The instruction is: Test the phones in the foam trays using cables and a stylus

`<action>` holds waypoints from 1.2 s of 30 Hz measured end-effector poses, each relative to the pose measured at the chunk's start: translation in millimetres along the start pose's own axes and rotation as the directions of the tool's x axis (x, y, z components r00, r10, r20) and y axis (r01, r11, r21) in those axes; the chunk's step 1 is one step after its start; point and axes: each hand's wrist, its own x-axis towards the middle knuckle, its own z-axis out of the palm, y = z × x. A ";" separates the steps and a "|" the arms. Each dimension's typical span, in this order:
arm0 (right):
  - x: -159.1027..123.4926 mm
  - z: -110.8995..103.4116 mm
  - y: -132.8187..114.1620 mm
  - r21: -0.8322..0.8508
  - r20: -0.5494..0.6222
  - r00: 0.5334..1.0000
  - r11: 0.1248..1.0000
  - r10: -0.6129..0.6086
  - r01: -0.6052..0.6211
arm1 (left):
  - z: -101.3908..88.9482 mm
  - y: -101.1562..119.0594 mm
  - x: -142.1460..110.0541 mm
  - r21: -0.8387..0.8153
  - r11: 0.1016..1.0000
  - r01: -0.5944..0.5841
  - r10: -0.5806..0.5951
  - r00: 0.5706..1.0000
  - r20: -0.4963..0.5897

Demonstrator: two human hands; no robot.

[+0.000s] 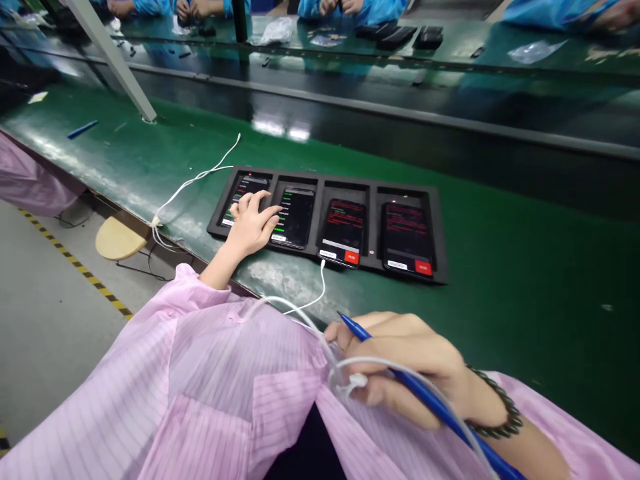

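A black foam tray (440,233) lies on the green bench, with several smartphones in its compartments. My left hand (253,223) is over the two leftmost phones, its fingers apart and near the screen of the second phone (297,217); I cannot tell whether they touch it. That screen and the leftmost phone (245,190) show green lines of text. Red text and a red button show on the third phone (345,230) and the rightmost phone (407,237). Close to my body, my right hand (415,363) holds a blue pen (425,393) and a looped white cable (390,363).
A white cable plug (323,267) is at the third phone's lower edge. More white cable (190,180) lies left of the tray. Further left are another blue pen (83,129) and a grey post (115,63). Beyond the dark belt (340,133), co-workers in blue sleeves (385,10) work.
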 end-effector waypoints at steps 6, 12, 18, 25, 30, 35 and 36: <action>11.6 -10.7 -17.0 -0.154 0.003 1.000 0.988 -0.027 0.027 | 0.3 -2.1 -0.1 -0.002 1.000 0.008 -0.008 1.000 -0.013; 0.1 -13.5 -15.8 -0.458 -0.042 0.999 0.889 -0.020 -0.001 | 0.0 -3.1 -5.1 -0.021 0.999 0.024 -0.025 0.999 -0.047; -20.1 -27.5 -32.9 -0.619 0.004 0.993 0.781 0.114 -0.087 | -1.0 -2.3 -7.5 -0.009 1.000 0.024 -0.024 0.999 -0.037; -40.7 -18.9 -21.9 -0.575 -0.076 0.988 0.804 0.131 -0.151 | -1.2 -3.4 -8.8 0.018 1.000 0.022 -0.022 0.999 -0.026; -21.2 -34.7 -19.8 -0.512 0.144 0.981 0.858 0.133 -0.041 | -0.9 -4.2 -10.1 0.017 1.000 0.010 -0.009 0.999 -0.033; -12.6 -44.9 -19.9 -0.459 0.192 0.956 0.882 0.219 -0.110 | -1.0 -3.9 -10.6 0.022 0.999 0.030 -0.029 0.998 -0.049; -13.1 -44.9 -19.1 -0.457 0.186 0.954 0.880 0.236 -0.129 | -1.0 -3.6 -10.4 0.021 0.999 0.034 -0.033 0.999 -0.044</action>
